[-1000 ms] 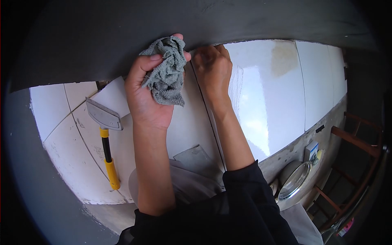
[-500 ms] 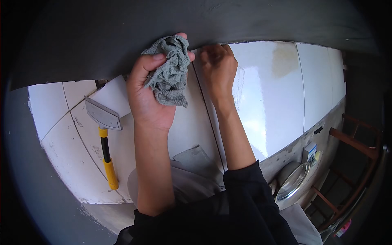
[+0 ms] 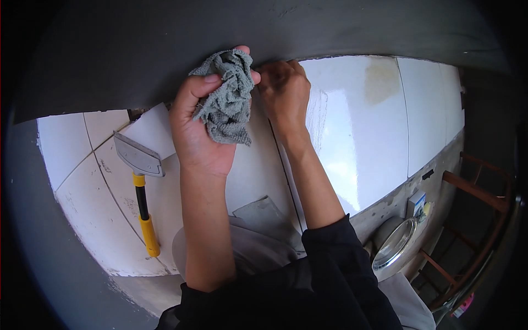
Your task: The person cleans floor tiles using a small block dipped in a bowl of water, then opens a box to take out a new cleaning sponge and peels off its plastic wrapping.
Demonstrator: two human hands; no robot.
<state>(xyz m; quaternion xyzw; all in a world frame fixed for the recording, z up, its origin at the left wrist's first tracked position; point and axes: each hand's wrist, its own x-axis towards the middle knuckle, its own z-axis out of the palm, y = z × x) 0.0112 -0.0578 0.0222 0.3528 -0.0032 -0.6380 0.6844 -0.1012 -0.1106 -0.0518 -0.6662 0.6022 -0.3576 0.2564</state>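
My left hand (image 3: 204, 129) is closed around a crumpled grey-green cloth (image 3: 230, 99), raised close to the dark wall. Beside it, my right hand (image 3: 286, 96) is curled with its knuckles up, at the dark joint between white floor tiles where they meet the wall. Its fingertips are hidden, so I cannot make out what they hold, if anything. Wet streaks show on the glossy white tile (image 3: 363, 132) to its right. Left of my left forearm lies a scraper (image 3: 139, 165) with a wide metal head and a yellow-and-black handle.
The dark wall (image 3: 330, 27) runs across the top. A loose white tile piece (image 3: 151, 132) lies by the scraper. A grey flat sheet (image 3: 261, 214) lies near my knee. To the right are a metal bowl (image 3: 397, 242), a small box (image 3: 416, 203) and a brown wooden frame (image 3: 476, 191).
My right hand has shifted slightly left along the wall, closer to the cloth. My left hand still grips the cloth in nearly the same place.
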